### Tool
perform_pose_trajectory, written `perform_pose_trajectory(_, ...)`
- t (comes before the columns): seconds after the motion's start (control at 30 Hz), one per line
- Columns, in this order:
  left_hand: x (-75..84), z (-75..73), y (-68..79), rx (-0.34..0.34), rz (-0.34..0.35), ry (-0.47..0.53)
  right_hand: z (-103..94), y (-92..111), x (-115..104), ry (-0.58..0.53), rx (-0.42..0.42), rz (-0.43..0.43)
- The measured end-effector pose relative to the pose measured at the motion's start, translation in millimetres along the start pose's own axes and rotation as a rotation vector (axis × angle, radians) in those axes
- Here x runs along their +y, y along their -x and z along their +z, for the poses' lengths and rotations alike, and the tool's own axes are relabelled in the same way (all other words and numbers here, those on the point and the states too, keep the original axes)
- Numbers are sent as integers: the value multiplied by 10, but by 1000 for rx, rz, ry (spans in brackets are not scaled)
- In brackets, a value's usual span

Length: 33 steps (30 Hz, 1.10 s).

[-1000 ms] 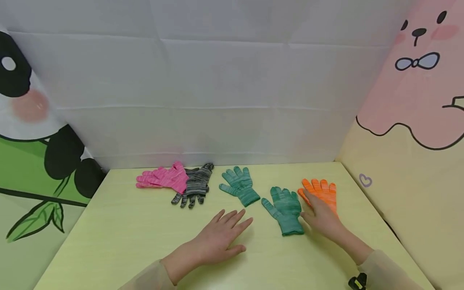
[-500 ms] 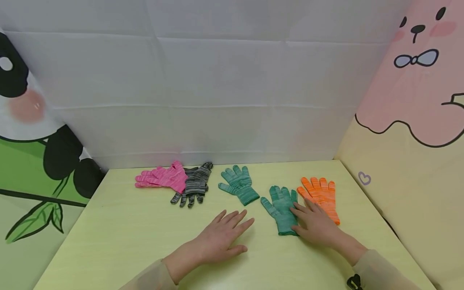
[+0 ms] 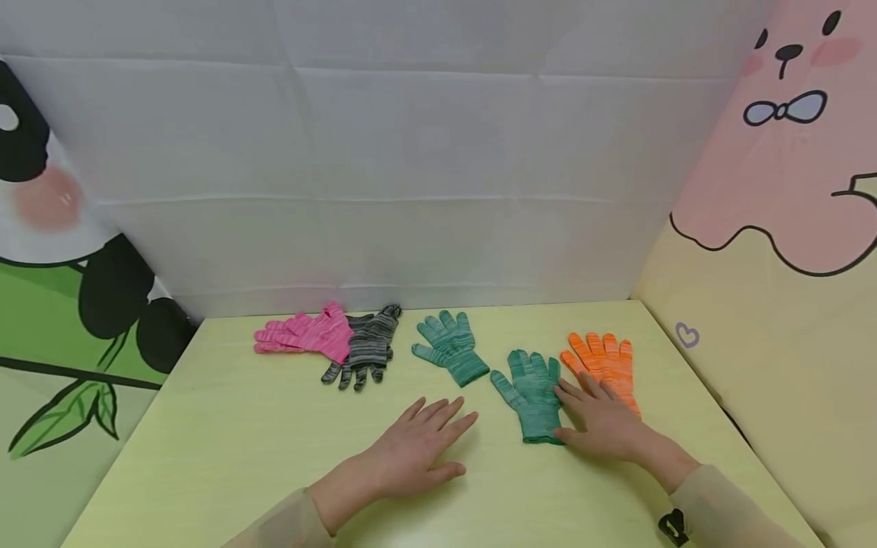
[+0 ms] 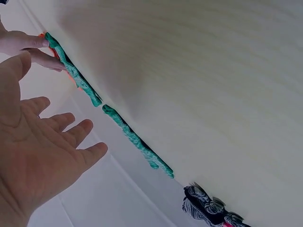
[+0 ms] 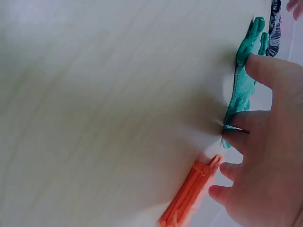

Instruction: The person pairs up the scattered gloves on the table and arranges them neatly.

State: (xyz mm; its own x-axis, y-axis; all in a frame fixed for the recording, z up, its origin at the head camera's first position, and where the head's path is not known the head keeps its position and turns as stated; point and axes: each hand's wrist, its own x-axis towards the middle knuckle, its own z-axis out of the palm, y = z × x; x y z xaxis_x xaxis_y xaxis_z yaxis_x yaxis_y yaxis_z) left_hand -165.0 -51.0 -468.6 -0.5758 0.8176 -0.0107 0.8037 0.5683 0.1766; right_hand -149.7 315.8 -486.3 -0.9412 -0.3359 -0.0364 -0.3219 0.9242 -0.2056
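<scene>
My right hand (image 3: 606, 424) reaches over the right side of the nearer green knit glove (image 3: 529, 396), thumb at its cuff and fingertips along its edge. In the right wrist view, thumb and two fingers touch this green glove (image 5: 242, 90). Beneath that hand, an orange glove (image 3: 606, 359) is partly covered. A second green glove (image 3: 452, 350) lies flat farther back, its cuff close to the first one's thumb. My left hand (image 3: 414, 457) hovers with spread fingers in front of the gloves and holds nothing; its palm (image 4: 42, 156) shows in the left wrist view.
Pink gloves (image 3: 308, 335) lie at the back left, overlapping black-and-grey striped gloves (image 3: 373, 342). Behind the pale yellow table (image 3: 226, 449) hangs a white sheet (image 3: 425, 152). Cartoon-printed panels (image 3: 774, 175) stand at both sides.
My right hand has moved left off the orange glove onto the green glove's right edge, and that glove has shifted slightly left. My left hand stays nearly still.
</scene>
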Motion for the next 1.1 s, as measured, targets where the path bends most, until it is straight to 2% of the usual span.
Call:
perform_pose_trajectory(0.23, -36, -18, -41, -26, -26, 27, 3, 3, 34, -3, 18, -36)
perform_pose_trajectory(0.33, -88, -64, -94, -36, -72, 72, -5, 2, 34, 16, 9, -55)
perform_pose_trajectory(0.5, -242, -166, -231, -2, -169, 122, -23, -16, 30, 14, -30, -44)
perform_pose_trajectory(0.83, -556, -214, -563, 29, -317, 50, -63, -37, 7, -18, -63, -27)
perform_pose_trajectory(1.1, -656, -219, -771, 39, -397, 48, -53, -57, 25, -14, -79, -18)
